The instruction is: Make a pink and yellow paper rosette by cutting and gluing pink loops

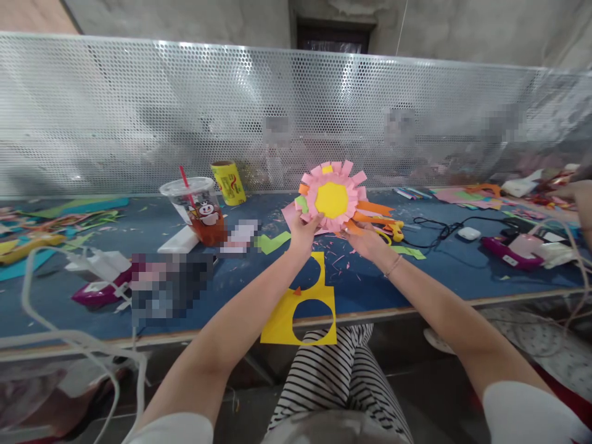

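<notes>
A pink paper flower (332, 200) with a yellow centre and fringed edges is held up over the blue table. My left hand (306, 234) pinches its lower left edge, thumb on the front. At the lower right, my right hand (366, 239) has its fingers closed on the flower's edge and orange paper strips (374, 213). Behind the flower's left side shows a pink sheet (290, 216). Below my hands, yellow paper (280, 317) with round cut-outs hangs over the table's front edge. Yellow-handled scissors (395, 230) lie just beyond my right hand.
Left on the blue table (259, 290) stand a drink cup (203, 213) with a straw and a yellow can (229, 184). Purple power strips (99, 295) and cables lie on both sides. A perforated metal screen (185, 111) rises behind. Another person's hand (578, 192) is at far right.
</notes>
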